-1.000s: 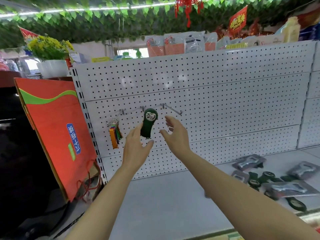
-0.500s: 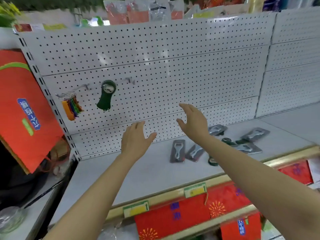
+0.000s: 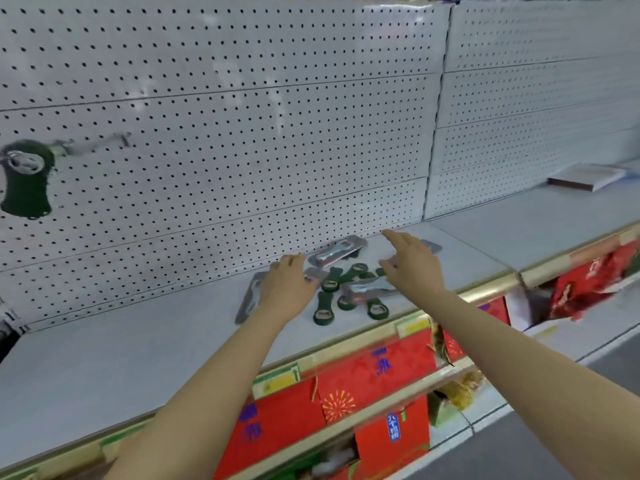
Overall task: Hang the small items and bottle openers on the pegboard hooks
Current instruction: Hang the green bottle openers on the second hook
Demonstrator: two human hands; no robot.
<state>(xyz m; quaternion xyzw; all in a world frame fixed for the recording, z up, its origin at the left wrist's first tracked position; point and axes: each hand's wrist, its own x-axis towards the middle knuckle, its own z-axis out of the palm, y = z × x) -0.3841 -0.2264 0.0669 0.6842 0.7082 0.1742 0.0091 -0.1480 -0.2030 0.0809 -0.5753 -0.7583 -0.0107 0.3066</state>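
Both hands reach over a heap of bottle openers [image 3: 349, 282] lying on the white shelf [image 3: 138, 344] at the foot of the pegboard [image 3: 242, 133]. The heap is the landmark here: dark green openers lie across one another at its front, and silver openers in flat packets lie at its back and left.

The left hand [image 3: 285, 287] sits at the left edge of the heap, palm down, fingers bent loosely over a packeted silver opener [image 3: 250, 301]; its grip looks released, though the blur makes it hard to tell whether the fingertips touch anything. The right hand [image 3: 412, 263] hovers over the right side of the heap, fingers spread and fairly straight, its grip released and holding nothing.

Far to the left of the heap and higher up, one green opener [image 3: 26, 178] hangs from a metal hook [image 3: 100, 145] on the pegboard. Well to the right of the heap a flat box [image 3: 585, 176] lies on the shelf. Below the heap, under the gold shelf edge, stand red gift bags [image 3: 374, 372].
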